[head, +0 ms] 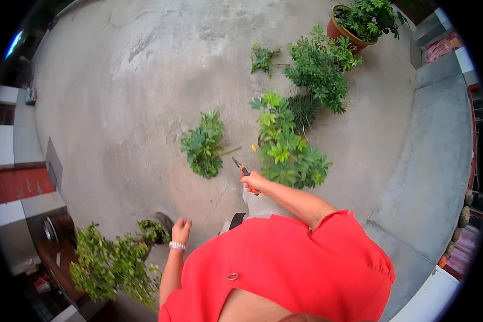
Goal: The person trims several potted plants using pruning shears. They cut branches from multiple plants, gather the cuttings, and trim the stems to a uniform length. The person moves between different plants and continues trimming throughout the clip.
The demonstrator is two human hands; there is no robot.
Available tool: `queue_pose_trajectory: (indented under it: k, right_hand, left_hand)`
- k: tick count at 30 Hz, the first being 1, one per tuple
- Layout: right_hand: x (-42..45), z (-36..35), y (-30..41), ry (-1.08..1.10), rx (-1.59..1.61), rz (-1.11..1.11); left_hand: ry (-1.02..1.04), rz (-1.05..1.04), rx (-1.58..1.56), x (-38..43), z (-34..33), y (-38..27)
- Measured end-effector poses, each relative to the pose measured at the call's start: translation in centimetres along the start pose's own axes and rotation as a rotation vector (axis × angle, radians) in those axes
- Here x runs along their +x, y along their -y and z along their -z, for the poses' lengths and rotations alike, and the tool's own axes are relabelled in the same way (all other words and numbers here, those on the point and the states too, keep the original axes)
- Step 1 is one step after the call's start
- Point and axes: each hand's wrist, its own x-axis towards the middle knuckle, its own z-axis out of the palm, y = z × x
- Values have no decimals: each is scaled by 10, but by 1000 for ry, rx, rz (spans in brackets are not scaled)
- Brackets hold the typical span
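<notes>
My right hand [254,182] is closed around orange-handled pruning shears [244,172], whose blades point up and left over the concrete. Just right of the blades stands a leafy umbrella plant [281,151]; its base is mostly hidden by leaves. A cut leafy branch [204,145] lies on the ground to the left, its bare stem pointing towards the shears but apart from them. My left hand [181,231], with a metal bracelet at the wrist, is held low with fingers curled and nothing visible in it. A small yellow leaf [254,149] lies beside the plant.
Farther off are a bushy plant [320,76], a smaller cut sprig [264,58] and a terracotta-coloured pot [342,30] with foliage. At lower left, a leafy shrub [112,261] stands near a round dark pot [163,223]. A raised concrete step [422,161] runs along the right.
</notes>
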Motion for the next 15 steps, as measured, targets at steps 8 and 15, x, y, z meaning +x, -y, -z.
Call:
queue_pose_trajectory:
  k: [8, 15]
  right_hand:
    - [25, 82, 78, -108, 322, 26]
    - [25, 127, 98, -193, 421, -114]
  left_hand:
    - [211, 327, 86, 8, 16, 25]
    - [346, 161, 137, 150, 36, -41]
